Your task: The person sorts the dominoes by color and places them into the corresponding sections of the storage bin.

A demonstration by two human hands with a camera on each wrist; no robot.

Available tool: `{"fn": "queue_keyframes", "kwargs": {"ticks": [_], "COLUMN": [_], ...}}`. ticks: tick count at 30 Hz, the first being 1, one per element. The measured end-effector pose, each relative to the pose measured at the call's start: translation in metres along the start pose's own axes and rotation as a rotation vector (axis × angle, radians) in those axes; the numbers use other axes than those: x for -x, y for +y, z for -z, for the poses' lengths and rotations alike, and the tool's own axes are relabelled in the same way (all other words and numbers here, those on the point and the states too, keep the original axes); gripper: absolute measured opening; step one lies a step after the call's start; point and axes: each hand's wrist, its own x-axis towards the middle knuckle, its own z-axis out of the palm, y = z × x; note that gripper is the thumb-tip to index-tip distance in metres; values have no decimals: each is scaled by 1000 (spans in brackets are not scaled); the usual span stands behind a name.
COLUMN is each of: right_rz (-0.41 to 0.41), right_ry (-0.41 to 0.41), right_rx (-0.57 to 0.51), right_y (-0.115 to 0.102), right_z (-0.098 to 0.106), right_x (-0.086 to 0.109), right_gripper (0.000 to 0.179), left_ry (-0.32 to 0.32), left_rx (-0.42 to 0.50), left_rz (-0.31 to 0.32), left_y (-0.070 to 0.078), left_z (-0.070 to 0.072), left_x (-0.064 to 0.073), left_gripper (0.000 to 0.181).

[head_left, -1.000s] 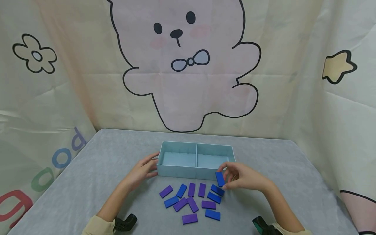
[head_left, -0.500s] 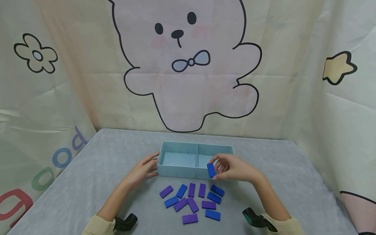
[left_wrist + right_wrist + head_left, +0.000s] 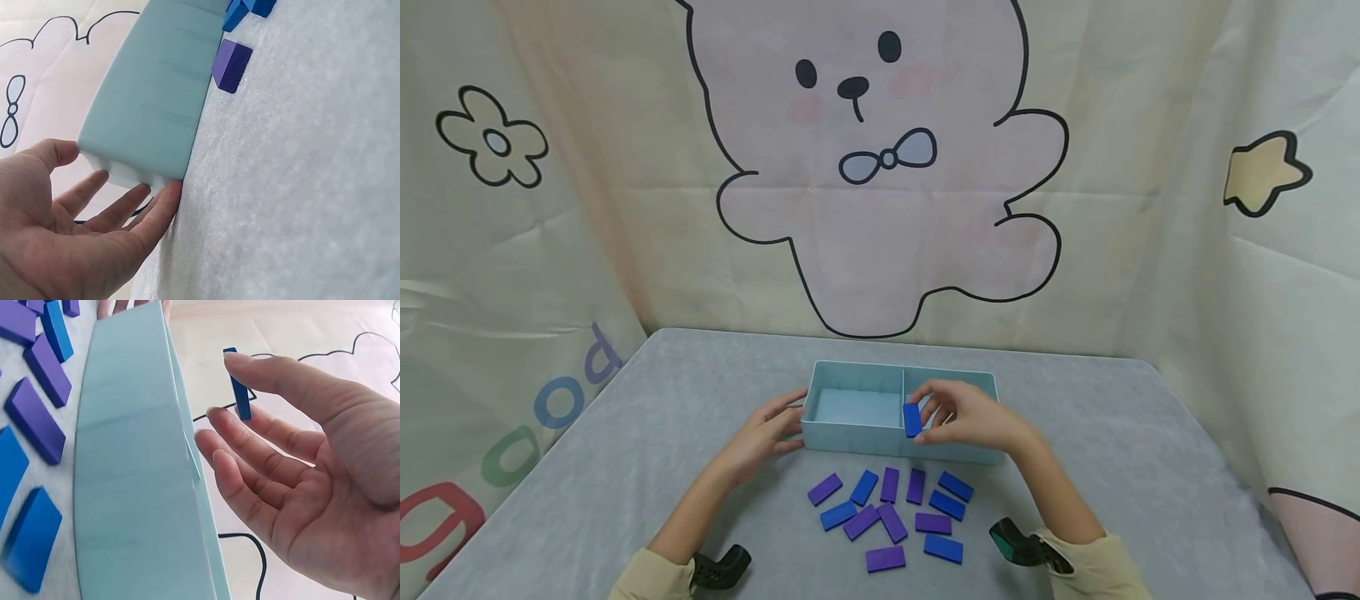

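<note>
Pinching a blue block (image 3: 912, 420) end to end between thumb and fingertip of the right hand (image 3: 973, 417), with the other fingers loosely bent, above a pale-blue tray (image 3: 850, 437) and in line with its divider (image 3: 902, 388) in the head view, reaching in from the tray's 4 o'clock. Touching the tray's end wall at 9 o'clock with the spread, relaxed fingers of the left hand (image 3: 767, 432), angled in from 8 o'clock. Working beyond loose blue and purple blocks (image 3: 892, 523) strewn at 6 o'clock on grey cloth (image 3: 625, 467).
</note>
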Motion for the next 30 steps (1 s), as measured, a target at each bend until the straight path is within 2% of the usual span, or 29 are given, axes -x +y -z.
{"fn": "queue_keyframes", "kwargs": {"ticks": [30], "right_rz": [-36], "right_ry": [71], "right_rx": [-58], "right_y": [-14], "right_z": [-33], "right_x": [-55], "right_gripper": [47], "left_ry": [-4], "left_rx": [11], "left_rz": [-4], "left_y": [-1], "left_z": [2], "left_x": [-1], "left_gripper": [59]}}
